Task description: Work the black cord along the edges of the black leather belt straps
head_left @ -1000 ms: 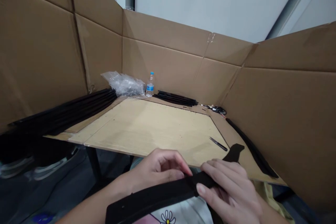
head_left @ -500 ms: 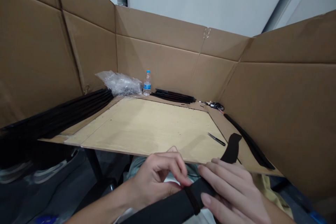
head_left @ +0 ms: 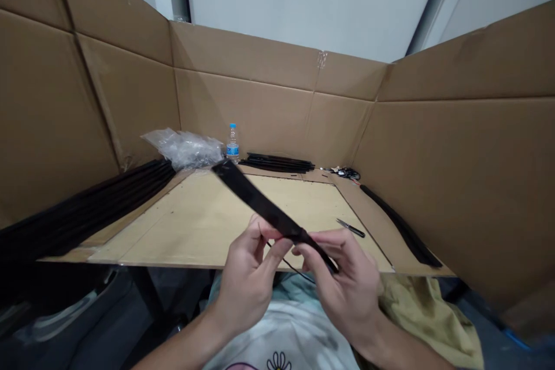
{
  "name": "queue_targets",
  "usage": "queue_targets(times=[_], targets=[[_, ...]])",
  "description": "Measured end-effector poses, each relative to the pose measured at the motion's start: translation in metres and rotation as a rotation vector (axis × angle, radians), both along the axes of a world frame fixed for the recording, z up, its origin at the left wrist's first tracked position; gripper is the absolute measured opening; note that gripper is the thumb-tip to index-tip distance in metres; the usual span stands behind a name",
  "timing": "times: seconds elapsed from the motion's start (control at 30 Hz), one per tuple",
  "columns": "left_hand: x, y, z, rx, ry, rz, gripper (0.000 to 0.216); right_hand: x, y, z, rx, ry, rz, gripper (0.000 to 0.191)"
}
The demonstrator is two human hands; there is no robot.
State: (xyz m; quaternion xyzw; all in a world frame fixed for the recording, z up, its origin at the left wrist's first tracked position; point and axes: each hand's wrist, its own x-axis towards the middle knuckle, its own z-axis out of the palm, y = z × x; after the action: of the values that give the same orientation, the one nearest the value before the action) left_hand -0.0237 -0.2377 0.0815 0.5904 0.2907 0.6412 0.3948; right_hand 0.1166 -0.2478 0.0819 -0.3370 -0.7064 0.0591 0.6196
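Observation:
Between my two hands, above the table's near edge, is a long flat black strip [head_left: 260, 202], tilted with its far end up to the left. My left hand [head_left: 249, 269] pinches it near the middle between thumb and fingers. Just right of that, my right hand [head_left: 347, 277] is closed around its lower end. A narrow band seems to cross the strip between the hands, partly hidden by my fingers. A thin black cord [head_left: 295, 269] hangs below, between my hands.
On the pale board [head_left: 173, 231] lies a small pair of snips or a knife [head_left: 351, 227]. Black strips are piled at left [head_left: 95, 202], back [head_left: 277, 162] and right [head_left: 399, 222]. A plastic bag [head_left: 186, 149], water bottle [head_left: 233, 144] and tangled small items [head_left: 344, 173] stand along the back. Cardboard walls [head_left: 243, 98] enclose the table.
Both hands have lifted the black strip up and forward from my lap and turned it, so its long part now points to the far left. My view has shifted slightly.

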Motion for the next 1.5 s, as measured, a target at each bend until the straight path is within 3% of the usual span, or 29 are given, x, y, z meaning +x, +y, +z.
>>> queue_targets(times=[0.17,0.33,0.5,0.7,1.07,1.23,1.5], targets=[[0.010,0.025,0.003,0.029,0.005,-0.033,0.016,-0.017,0.017,-0.006,-0.351,0.446,0.221,0.022],[0.016,0.042,-0.004,-0.048,0.035,-0.163,0.019,-0.019,0.033,-0.017,-0.499,0.584,0.311,0.029],[0.017,0.044,-0.017,-0.024,0.127,-0.072,0.019,-0.014,0.031,-0.032,-0.537,0.649,0.349,0.030],[0.021,0.048,-0.031,-0.012,0.208,0.033,0.020,-0.008,0.032,-0.034,-0.582,0.623,0.360,0.028],[0.030,0.051,-0.036,0.249,0.388,0.334,0.012,0.000,0.041,-0.043,-0.605,0.598,0.409,0.037],[0.018,0.044,-0.031,0.228,0.474,0.326,0.023,0.002,0.035,-0.038,-0.640,0.559,0.451,0.036],[0.011,0.043,-0.034,0.255,0.527,0.381,0.018,0.007,0.038,-0.039,-0.667,0.490,0.536,0.036]])
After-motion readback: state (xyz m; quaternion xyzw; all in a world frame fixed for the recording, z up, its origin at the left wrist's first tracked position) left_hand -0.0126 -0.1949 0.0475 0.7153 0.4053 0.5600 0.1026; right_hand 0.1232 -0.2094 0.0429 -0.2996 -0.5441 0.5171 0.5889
